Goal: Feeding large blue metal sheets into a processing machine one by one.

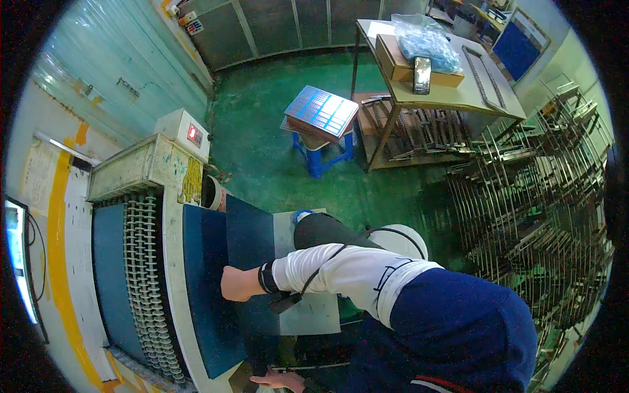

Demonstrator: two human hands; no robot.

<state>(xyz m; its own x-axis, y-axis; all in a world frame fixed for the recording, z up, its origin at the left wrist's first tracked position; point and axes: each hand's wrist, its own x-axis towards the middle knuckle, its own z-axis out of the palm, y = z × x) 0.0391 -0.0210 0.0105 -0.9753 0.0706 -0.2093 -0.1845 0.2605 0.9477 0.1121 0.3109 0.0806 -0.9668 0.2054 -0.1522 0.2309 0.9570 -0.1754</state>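
Note:
My right hand [240, 283], at the end of a white sleeve with a black wristband, is curled closed at the left edge of a dark blue panel [251, 252]. Its fingertips are hidden. Beside that panel, another dark blue panel [204, 262] lies along the machine's front ledge. A pale grey sheet [309, 314] shows just to the right and lower down. My left hand [280, 380] is at the bottom edge of the view, partly cut off, fingers stretched toward the left; something pale shows under it.
On the left stands a machine with a row of white rollers [145, 281] and a control box [186, 134]. Printed panels [322, 112] are stacked on a blue stool [316, 160]. A table [481, 92] holds a cardboard box and bagged items. Metal racks [531, 216] crowd the right.

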